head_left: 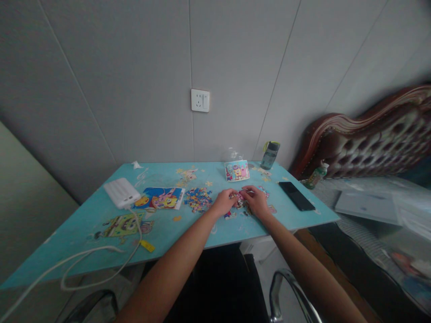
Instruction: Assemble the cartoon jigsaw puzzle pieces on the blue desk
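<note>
— Where are the hands?

— Both are out over the near middle of the turquoise desk (101,215). The left hand (224,204) and the right hand (256,200) meet fingertip to fingertip.

— Holding anything?

— Between them lies a small cluster of puzzle pieces (239,201), flat on the desk. Both hands have their fingers bent down onto it and touching it. It is too small to tell whether they pinch a piece or only press on it.

— What lies around them?

— Just left of the left hand is a heap of loose pieces (198,198). Further left is a printed cartoon puzzle board (160,198). A white power bank (121,192) rests on that board's left end, and its cable (101,264) loops off the near edge.

— And beyond the hands?

— A small picture card (237,171) stands propped up near the back edge. A dark water bottle (270,155) stands at the far right corner. A black phone (296,195) lies flat to the right of the right hand, apart from it. On the wall above is a white socket (200,100).
</note>
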Tool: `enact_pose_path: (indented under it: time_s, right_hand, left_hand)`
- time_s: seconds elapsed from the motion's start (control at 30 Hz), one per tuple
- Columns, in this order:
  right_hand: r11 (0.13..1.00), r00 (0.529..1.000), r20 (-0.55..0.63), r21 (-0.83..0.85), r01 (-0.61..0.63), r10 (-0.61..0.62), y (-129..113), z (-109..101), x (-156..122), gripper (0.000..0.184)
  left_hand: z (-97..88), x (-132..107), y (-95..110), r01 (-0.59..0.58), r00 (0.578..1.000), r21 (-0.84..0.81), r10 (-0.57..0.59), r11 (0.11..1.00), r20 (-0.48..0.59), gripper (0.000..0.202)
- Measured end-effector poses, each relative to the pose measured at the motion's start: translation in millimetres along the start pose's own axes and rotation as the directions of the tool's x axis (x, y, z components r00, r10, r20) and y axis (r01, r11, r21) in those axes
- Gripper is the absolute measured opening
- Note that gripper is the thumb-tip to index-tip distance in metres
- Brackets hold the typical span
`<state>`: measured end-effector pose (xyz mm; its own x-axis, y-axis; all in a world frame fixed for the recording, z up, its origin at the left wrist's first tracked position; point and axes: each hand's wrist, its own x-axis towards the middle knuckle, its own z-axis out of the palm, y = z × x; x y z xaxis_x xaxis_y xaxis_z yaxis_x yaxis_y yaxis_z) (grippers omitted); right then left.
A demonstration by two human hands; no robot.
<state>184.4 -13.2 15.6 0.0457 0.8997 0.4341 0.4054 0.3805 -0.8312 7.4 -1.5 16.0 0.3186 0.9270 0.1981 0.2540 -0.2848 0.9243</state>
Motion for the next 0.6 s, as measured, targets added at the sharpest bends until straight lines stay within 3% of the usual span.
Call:
enact_pose_path:
  time_s: [0.27, 0.6]
  right_hand:
    - [0.999, 1.000, 0.003, -0.042, 0.024, -0.024, -4.3, 0.2, -1.9, 0.028]
    - [0.999, 1.000, -0.003, -0.039, 0.003, -0.003, -8.3, -1.9, -3.3, 0.032]
  left_hand:
    - [1.7, -0.5, 1.9, -0.007, 1.000, 0.012, 0.008, 1.000, -0.023, 0.014]
    - [-0.5, -3.9, 6.2, -0.032, 0.999, -0.029, 0.031, 0.999, -0.036, 0.014]
